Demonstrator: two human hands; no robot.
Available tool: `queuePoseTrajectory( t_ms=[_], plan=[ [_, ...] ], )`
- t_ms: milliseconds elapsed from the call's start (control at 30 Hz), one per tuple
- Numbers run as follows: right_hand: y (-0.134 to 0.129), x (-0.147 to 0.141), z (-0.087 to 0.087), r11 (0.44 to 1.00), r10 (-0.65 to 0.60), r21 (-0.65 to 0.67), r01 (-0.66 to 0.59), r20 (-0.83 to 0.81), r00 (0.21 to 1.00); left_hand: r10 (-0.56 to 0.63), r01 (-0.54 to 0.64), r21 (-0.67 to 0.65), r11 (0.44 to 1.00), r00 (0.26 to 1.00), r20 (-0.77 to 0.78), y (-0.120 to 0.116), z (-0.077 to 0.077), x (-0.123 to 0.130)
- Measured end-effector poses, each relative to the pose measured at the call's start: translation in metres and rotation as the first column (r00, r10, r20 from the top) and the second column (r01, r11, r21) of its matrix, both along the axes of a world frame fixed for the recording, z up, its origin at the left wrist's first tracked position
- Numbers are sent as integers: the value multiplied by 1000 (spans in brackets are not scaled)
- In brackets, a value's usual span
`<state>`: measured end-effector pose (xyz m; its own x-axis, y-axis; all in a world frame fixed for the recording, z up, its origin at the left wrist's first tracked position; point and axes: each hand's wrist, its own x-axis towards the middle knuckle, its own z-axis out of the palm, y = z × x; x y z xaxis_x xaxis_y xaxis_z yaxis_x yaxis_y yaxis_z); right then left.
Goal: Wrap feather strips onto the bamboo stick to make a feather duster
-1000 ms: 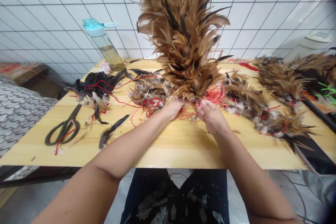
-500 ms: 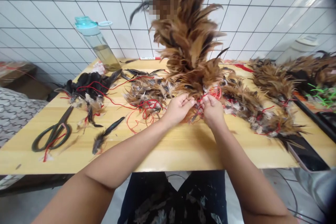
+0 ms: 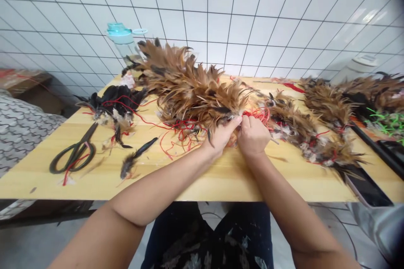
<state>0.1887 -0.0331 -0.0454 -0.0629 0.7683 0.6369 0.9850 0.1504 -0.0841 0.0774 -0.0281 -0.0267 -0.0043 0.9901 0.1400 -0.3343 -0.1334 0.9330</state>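
Observation:
A long, full feather duster (image 3: 192, 84) of brown and black feathers slants across the table, its bound end towards me and its tip to the back left. My left hand (image 3: 221, 136) is closed around that bound end, thumb pressed near the tie. Right beside it, touching, my right hand (image 3: 254, 135) is curled into a fist at the same end. A tangle of red string (image 3: 260, 114) spills out behind the right fist. What lies inside the right fingers is hidden, though the string runs up to them.
Black scissors (image 3: 74, 153) and a loose black feather (image 3: 137, 159) lie on the left by a bunch of black feathers (image 3: 118, 96). A water bottle (image 3: 124, 44) stands behind. Brown feather bunches (image 3: 293, 117) and a phone (image 3: 369, 187) lie on the right. A tiled wall (image 3: 221, 21) backs the table.
The feather duster has swung from upright down to the left. My hands have drawn together at its bound end, and the right has turned into a fist. The view has shifted slightly.

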Motion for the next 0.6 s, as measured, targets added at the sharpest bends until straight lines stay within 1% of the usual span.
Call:
queuePoseTrajectory(
  t_ms=[67,133,233,333,400,433,467,500,533,600],
  plan=[
    [-1,-4,-2,999,35,-14,-35,-2,999,28,-27,-58,998,999,29,1,-1,-1],
    [-3,-9,-5,998,53,-33,-54,-28,998,20,-13,-107,994,998,60,1,-2,-2],
    [-7,-18,-8,996,55,-67,-62,-98,994,4,2,-103,995,998,55,4,-2,-5],
    [-10,-26,-7,991,55,-106,-80,-225,973,35,-41,-86,995,997,-74,10,-4,-13],
    [-10,-27,-5,979,86,-145,-147,-360,929,31,-49,-92,995,981,-191,18,-6,-22],
    [-10,-26,-3,963,117,-168,-210,-444,889,11,-36,-96,995,969,-246,21,-8,-27],
    [-9,-23,-1,935,147,-197,-295,-540,828,-18,-13,-103,995,956,-294,25,-9,-32],
    [-7,-19,1,890,162,-230,-394,-650,743,-51,15,-111,994,941,-334,28,-10,-36],
    [-6,-15,2,828,146,-256,-498,-760,633,-85,45,-121,992,930,-358,31,-10,-40],
    [-3,-5,5,700,20,-260,-664,-924,383,-173,123,-161,979,924,-341,33,-11,-43]
  ],
)
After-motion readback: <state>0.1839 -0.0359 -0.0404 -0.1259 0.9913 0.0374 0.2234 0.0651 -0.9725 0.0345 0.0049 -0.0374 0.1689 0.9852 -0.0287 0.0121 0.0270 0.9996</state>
